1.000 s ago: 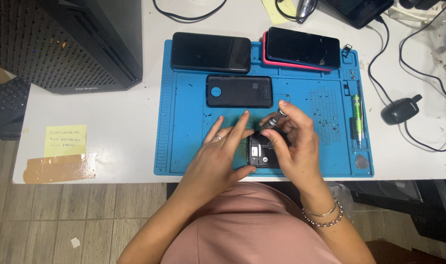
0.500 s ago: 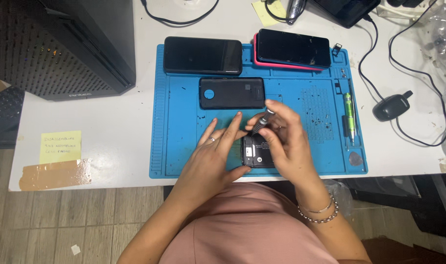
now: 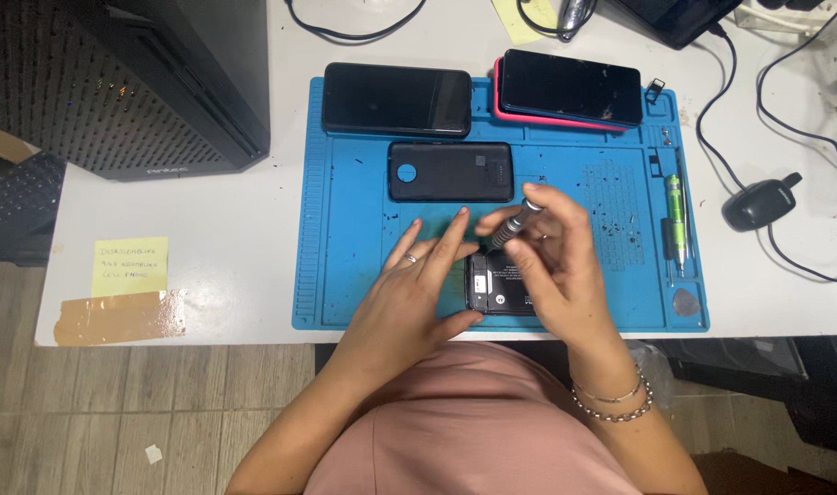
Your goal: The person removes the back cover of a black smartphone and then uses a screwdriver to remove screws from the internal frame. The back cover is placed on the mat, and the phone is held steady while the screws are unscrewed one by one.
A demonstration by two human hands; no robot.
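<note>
Head view, the only camera: right hand (image 3: pixel 556 266) is closed in a fingertip pinch on a grey screwdriver (image 3: pixel 515 225), whose shaft slants from upper right down to lower left, tip towards the small dark device (image 3: pixel 499 286) directly beneath the hand. Whether the tip touches the device cannot be told. Left hand (image 3: pixel 418 293) lies flat and spread, gripping nothing, fingertips pressed at the device's left edge. The device sits on the near part of the blue mat (image 3: pixel 345 229), long axis roughly left to right; the right hand is the nearer to its top face.

Also on the mat: a black back cover (image 3: pixel 451 171) beyond the hands, two dark phones (image 3: pixel 396 99) (image 3: pixel 572 87) at the far edge, a green tool (image 3: pixel 677 215) at right. The white worktop (image 3: pixel 226 229) carries the mat.
</note>
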